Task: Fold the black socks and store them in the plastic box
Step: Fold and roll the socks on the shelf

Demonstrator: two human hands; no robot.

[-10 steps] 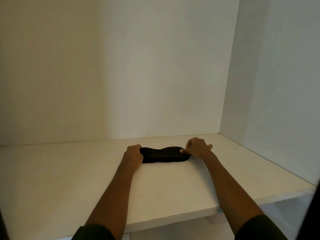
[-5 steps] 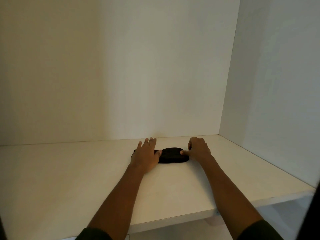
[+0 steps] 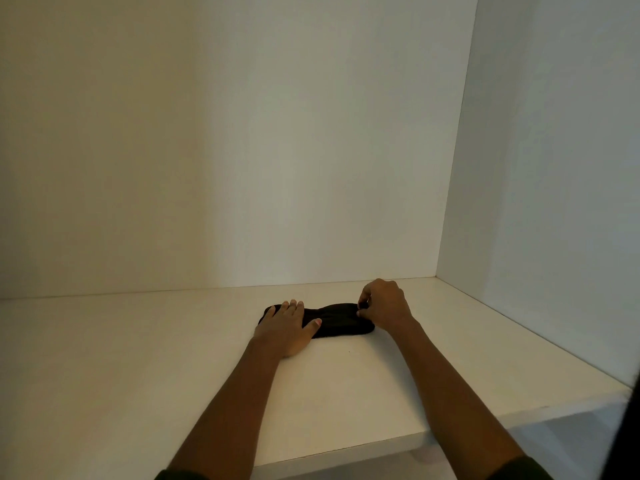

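The black socks (image 3: 337, 320) lie flat in a short dark bundle on the white shelf (image 3: 138, 358), near the back middle. My left hand (image 3: 287, 327) rests palm down over the bundle's left end, fingers spread and pressing on it. My right hand (image 3: 384, 304) is curled at the right end, thumb and fingers pinching the sock's edge. No plastic box shows in this view.
The shelf sits inside a white cabinet, with a back wall (image 3: 242, 150) and a right side wall (image 3: 554, 168). The shelf's front edge (image 3: 346, 448) runs below my forearms, and the right side ends at about the cabinet wall.
My left hand went from a fist at the socks' left end to a flat, spread palm pressing on them. My right hand has kept its pinch at the right end.
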